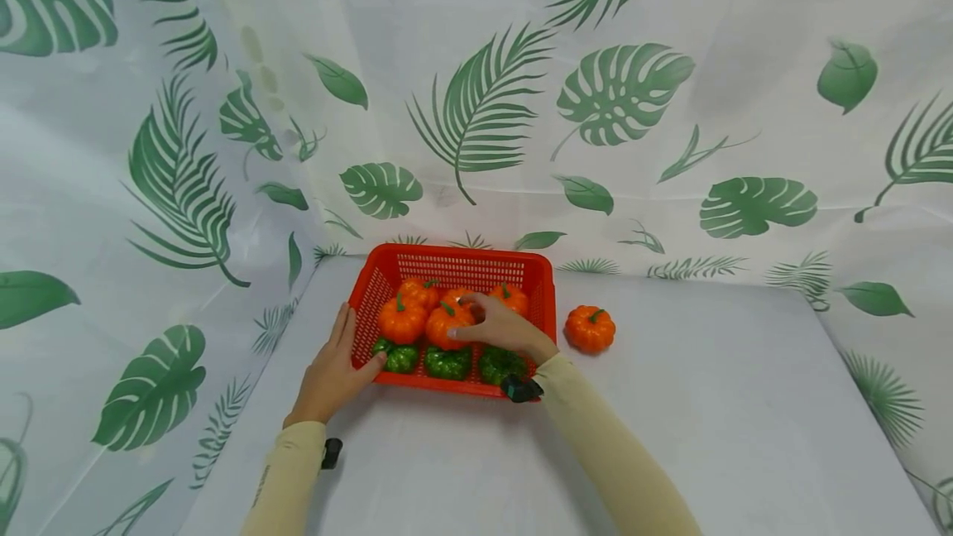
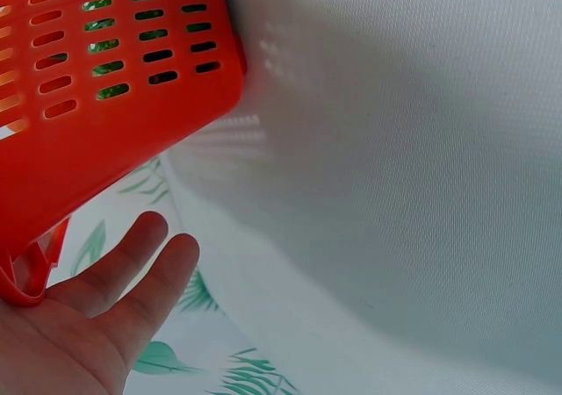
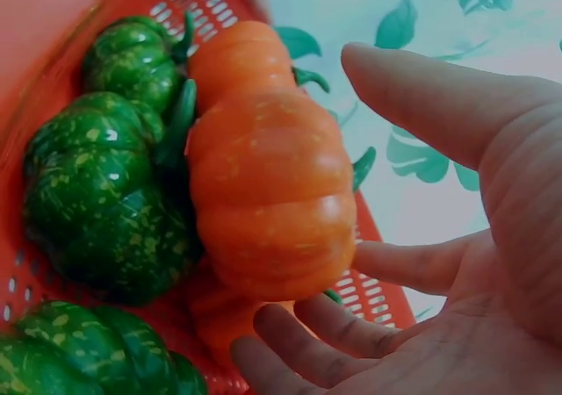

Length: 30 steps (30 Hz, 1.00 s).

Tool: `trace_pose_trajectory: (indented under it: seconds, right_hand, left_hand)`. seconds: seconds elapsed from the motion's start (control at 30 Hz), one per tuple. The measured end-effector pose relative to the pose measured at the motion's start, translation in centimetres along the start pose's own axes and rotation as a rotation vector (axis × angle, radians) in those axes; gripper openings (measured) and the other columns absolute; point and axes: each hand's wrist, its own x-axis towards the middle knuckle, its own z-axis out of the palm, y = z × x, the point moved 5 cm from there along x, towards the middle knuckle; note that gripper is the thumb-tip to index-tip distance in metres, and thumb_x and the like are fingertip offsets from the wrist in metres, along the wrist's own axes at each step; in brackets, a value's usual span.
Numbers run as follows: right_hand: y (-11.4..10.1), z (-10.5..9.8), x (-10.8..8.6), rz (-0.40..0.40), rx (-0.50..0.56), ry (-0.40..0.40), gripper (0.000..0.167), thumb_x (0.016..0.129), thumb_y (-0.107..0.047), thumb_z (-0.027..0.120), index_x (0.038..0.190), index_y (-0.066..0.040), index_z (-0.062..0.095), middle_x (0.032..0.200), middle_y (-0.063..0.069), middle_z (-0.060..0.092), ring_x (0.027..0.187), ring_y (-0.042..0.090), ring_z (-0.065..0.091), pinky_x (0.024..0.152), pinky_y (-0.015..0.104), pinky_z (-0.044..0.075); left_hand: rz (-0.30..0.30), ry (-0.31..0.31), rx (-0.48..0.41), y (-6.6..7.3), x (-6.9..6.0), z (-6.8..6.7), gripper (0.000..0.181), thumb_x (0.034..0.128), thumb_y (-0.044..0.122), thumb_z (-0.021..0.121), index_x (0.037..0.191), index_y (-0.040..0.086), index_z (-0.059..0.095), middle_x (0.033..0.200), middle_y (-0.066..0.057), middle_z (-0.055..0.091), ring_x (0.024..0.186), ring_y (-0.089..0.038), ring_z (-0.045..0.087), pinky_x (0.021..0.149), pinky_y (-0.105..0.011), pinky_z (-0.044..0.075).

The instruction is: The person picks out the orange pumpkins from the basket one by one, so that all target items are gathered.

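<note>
A red plastic basket [image 1: 547, 288] holds several orange pumpkins and speckled green pumpkins [image 1: 449, 362]. My right hand [image 1: 510, 327] reaches in over it, fingers and thumb spread around the front middle orange pumpkin [image 3: 272, 193]. In the right wrist view the thumb stands apart from this pumpkin, while fingertips are at its side and underside. My left hand [image 1: 328, 379] rests against the basket's left front corner, its thumb over the rim. Two of its fingers extend straight past the basket wall [image 2: 114, 140] in the left wrist view.
One orange pumpkin [image 1: 591, 329] lies on the white tabletop [image 1: 715, 404], just right of the basket. White sheeting [image 1: 506, 15] printed with green leaves hangs behind and to the left of the table.
</note>
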Motion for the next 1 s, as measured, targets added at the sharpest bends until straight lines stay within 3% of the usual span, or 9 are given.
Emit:
trace_pose_trajectory:
  seconds: [0.77, 1.0]
  right_hand:
    - [-0.13, 0.41, 0.72, 0.032, -0.048, 0.012, 0.080, 0.091, -0.035, 0.086, 0.157, -0.007, 0.051, 0.154, 0.013, 0.054, 0.137, 0.035, 0.051, 0.117, 0.058, 0.041]
    - [-0.35, 0.18, 0.41, -0.005, 0.012, 0.026, 0.077, 0.090, -0.026, 0.088, 0.155, -0.005, 0.050, 0.151, 0.016, 0.054, 0.133, 0.035, 0.053, 0.117, 0.054, 0.042]
  left_hand:
    - [0.002, 0.005, -0.006, 0.49, 0.00, -0.22, 0.102, 0.1001, 0.048, 0.069, 0.172, 0.003, 0.011, 0.180, -0.009, 0.002, 0.147, -0.052, 0.043, 0.109, -0.069, 0.045]
    - [-0.002, 0.002, 0.000, 0.39, -0.08, -0.20, 0.103, 0.1004, 0.048, 0.069, 0.172, 0.003, 0.010, 0.180, -0.010, 0.002, 0.146, -0.053, 0.045, 0.108, -0.068, 0.045]
